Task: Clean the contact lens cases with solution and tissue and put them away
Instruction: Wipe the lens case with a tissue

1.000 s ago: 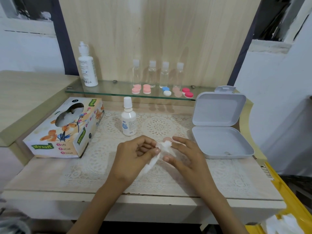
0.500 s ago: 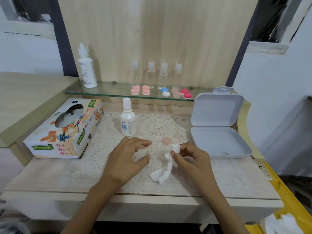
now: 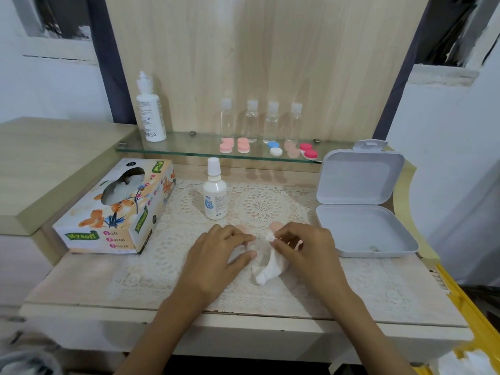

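My right hand (image 3: 305, 247) pinches a crumpled white tissue (image 3: 267, 269) at its top end; the rest hangs down onto the lace mat. My left hand (image 3: 216, 255) is beside it, with index finger and thumb curled round a pale lens case body (image 3: 255, 245) that is mostly hidden. Two peach caps lie on the mat just behind the hands, the left cap (image 3: 239, 228) and the right cap (image 3: 276, 226). A small white solution bottle (image 3: 215, 193) stands upright behind them. A grey storage box (image 3: 362, 234) stands open at the right.
A tissue box (image 3: 116, 212) lies at the left. The glass shelf (image 3: 189, 148) carries a tall white bottle (image 3: 150, 112), several clear bottles (image 3: 251, 120) and several coloured lens cases (image 3: 276, 151). A yellow bin (image 3: 460, 307) sits off the desk's right edge.
The hands came down from a raised wiping hold to the mat. The tissue passed to my right hand and hangs from it. My left hand moved closer to the tissue.
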Demonstrator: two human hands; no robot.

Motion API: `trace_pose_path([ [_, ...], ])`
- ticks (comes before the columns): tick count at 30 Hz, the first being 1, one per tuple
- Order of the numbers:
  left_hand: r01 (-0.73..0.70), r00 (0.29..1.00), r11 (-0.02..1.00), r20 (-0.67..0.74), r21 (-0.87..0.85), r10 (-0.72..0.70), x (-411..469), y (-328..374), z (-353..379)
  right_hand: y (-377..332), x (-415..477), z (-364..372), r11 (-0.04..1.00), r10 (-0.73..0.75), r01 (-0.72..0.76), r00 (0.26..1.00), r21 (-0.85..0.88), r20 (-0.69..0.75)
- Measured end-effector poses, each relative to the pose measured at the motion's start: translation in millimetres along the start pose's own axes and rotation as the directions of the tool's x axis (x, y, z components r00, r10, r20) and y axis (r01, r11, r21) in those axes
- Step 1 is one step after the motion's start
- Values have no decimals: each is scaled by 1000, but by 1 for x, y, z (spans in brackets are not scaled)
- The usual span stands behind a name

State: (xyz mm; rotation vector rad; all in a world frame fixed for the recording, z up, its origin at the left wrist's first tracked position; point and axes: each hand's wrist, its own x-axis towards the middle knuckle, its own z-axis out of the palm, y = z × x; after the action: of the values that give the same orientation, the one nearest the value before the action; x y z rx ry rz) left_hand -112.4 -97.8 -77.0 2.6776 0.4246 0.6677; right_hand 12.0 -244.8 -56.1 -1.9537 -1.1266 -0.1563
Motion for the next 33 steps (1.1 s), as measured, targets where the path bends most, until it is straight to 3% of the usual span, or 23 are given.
trace_pose_path([
  [2, 5, 1000, 1000, -6, 9, -5, 0, 1, 0, 0, -1, 6, 980, -111, 115, 993, -161, 34],
  [5, 6, 1000, 1000, -23, 28, -6, 0, 1, 1, -3, -5, 8, 948, -176, 185, 983, -260, 60],
  [11, -5, 999, 999, -44, 36, 6, 0, 1, 3, -8, -13, 2, 927, -152, 200, 974, -319, 168],
  [17, -7, 999, 998, -37, 68, 9, 0, 0, 3, -3, -1, 3, 945, -54, 117, 977, -305, 207],
  [21, -16, 998, 997, -54, 81, 20, 0, 1, 4, -1, 3, 3, 979, 8, 43, 969, -200, 248],
  [27, -24, 997, 995, -69, 95, 31, 0, 1, 5, 6, 9, -6, 951, 160, -238, 924, 195, 347],
  [30, -28, 997, 996, -73, 88, 35, 0, 1, 5, 9, 10, -7, 866, 223, -325, 931, 380, 290],
  [33, -38, 997, 997, -65, 72, 43, 1, 2, 4, 9, 12, -1, 885, 252, -297, 953, 358, 168],
])
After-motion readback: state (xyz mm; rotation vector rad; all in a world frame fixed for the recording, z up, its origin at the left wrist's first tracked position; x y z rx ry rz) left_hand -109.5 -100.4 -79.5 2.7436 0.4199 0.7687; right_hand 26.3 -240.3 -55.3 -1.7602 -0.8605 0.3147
